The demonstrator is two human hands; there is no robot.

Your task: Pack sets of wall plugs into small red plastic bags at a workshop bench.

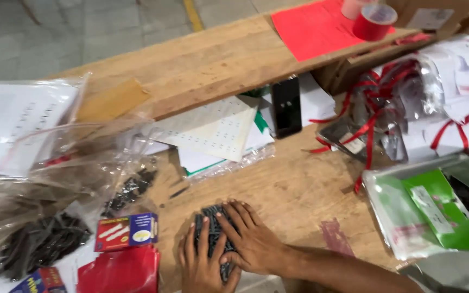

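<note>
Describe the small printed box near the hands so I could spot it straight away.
Start at the wooden workbench and find the two hands pressed on a pile of dark screws. Just beside the left hand lies a small flat box. Its red-and-blue printed face separates it from the plain red packet below.

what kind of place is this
Likely a packing bench in a workshop or warehouse: a wooden bench, clear bags of black screws, a red tape roll, and both hands gathering a screw pile.
</note>
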